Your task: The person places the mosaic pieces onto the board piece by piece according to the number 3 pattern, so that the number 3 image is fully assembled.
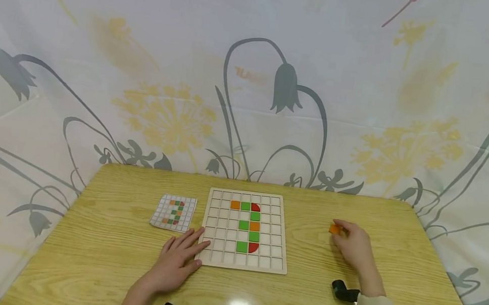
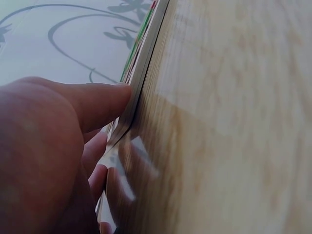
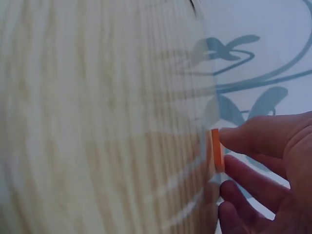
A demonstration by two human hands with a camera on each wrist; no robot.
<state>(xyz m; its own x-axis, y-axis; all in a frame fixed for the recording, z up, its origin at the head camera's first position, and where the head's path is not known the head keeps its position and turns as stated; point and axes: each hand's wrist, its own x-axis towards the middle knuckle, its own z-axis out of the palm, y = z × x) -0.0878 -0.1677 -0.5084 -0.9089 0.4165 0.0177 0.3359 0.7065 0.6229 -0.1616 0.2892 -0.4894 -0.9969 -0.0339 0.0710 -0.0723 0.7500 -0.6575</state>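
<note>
A pale gridded board (image 1: 217,260) lies mid-table, with green, red and orange tiles set in a shape like a 3. My left hand (image 1: 176,263) rests at its lower left side, fingers spread and fairly straight, fingertips over the rim. In the left wrist view the thumb (image 2: 105,100) touches the board's edge. To the right of the board, my right hand (image 1: 356,245) pinches a small square orange tile (image 1: 334,229) between thumb and fingers, down at the tabletop. The right wrist view shows this orange tile (image 3: 217,151) edge-on, thumb and fingertips against it.
Left of the board lies a printed card (image 1: 162,213) showing a coloured grid pattern like a 3. Both wrists carry black camera mounts, one being the right mount (image 1: 344,292). A flower-patterned curtain (image 1: 246,137) hangs behind the wooden table (image 1: 92,235).
</note>
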